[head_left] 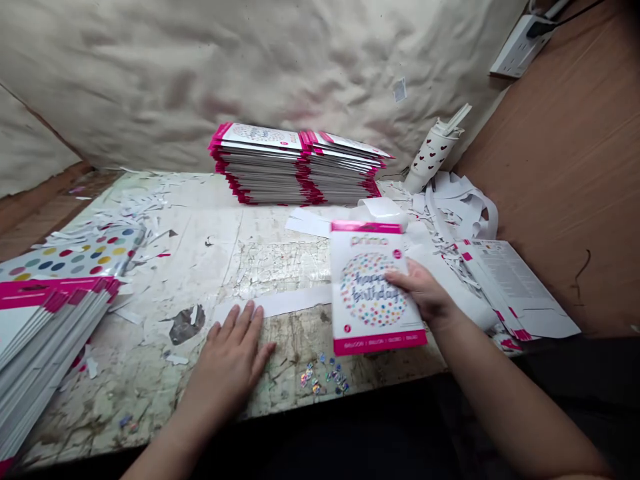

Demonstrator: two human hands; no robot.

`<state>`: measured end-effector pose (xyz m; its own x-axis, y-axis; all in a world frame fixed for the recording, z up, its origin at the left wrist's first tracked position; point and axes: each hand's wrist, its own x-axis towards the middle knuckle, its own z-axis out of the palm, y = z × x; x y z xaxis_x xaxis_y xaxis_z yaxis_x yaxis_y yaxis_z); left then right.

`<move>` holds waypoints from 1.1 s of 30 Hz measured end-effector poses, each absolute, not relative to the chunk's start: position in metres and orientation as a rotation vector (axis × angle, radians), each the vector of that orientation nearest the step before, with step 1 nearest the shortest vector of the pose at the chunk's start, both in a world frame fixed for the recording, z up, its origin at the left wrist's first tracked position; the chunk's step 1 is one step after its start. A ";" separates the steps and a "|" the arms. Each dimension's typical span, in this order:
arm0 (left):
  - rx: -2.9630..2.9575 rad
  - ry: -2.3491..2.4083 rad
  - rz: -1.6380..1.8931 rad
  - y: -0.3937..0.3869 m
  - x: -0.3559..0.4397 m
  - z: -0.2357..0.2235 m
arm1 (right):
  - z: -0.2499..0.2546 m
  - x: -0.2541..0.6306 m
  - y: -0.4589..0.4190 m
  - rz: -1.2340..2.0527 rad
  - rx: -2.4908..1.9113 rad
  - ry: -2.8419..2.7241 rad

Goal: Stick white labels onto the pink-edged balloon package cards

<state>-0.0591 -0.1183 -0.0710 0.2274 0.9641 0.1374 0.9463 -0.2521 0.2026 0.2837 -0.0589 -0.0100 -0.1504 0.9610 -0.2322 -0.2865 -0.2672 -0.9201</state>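
Note:
My right hand (pixel 425 291) rests on the right edge of a white and pink "happy birthday" balloon card (pixel 367 287) lying flat on the worn table (pixel 150 373), its fingers curled over the card. My left hand (pixel 233 357) lies flat and open on the table, fingertips touching the end of a long white paper strip (pixel 285 301). A small heap of shiny confetti bits (pixel 325 380) lies just below the card.
A tall double stack of the same cards (pixel 300 167) stands at the back. More cards fan out at the left edge (pixel 45 320). A heart-patterned paper cup (pixel 431 157), white paper scraps (pixel 460 200) and flat white sheets (pixel 515 287) crowd the right. A power strip (pixel 520 43) sits on the brown wall.

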 end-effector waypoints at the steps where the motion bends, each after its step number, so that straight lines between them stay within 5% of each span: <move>1: 2.404 1.900 0.407 -0.123 -0.054 -0.072 | -0.014 0.270 -0.055 1.709 -1.081 -0.939; 7: 2.421 1.974 0.383 -0.126 -0.053 -0.067 | -0.052 0.186 -0.034 1.793 -1.165 -1.066; 14: 2.285 1.779 0.618 -0.112 -0.081 -0.078 | -0.042 0.251 -0.009 1.058 -1.630 -1.480; 18: 1.894 1.643 0.745 -0.097 -0.049 -0.039 | -0.017 0.350 0.032 0.556 -1.784 -1.255; 24: 1.346 1.088 0.723 -0.028 0.082 0.019 | -0.009 0.391 0.085 0.816 -1.617 -1.344; 33: 0.842 0.875 0.812 0.068 0.217 -0.002 | 0.002 0.387 0.057 0.929 -1.109 -1.339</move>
<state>0.2173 0.0679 -0.0021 0.4056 0.8598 -0.3103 -0.2447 0.4292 0.8694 0.3867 0.0574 0.0019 0.0501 0.9651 0.2570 0.0966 0.2515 -0.9630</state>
